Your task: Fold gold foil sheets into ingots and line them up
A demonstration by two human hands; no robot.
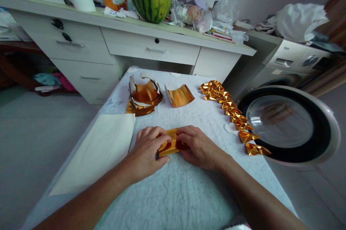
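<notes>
A folded strip of gold paper lies low over the cloth-covered table, held at both ends. My left hand is closed on its left end, with fingers over the top and thumb at the near edge. On the right end, my right hand grips with bent fingers. Beyond them sit a curled pile of gold sheets and, to its right, a smaller curved stack of gold sheets. A row of folded gold pieces runs along the table's right side.
A large pale sheet lies at the left of the table. Behind stands a white desk bearing half a watermelon and plastic bags. At the right, a washing machine's round door hangs open beside the table.
</notes>
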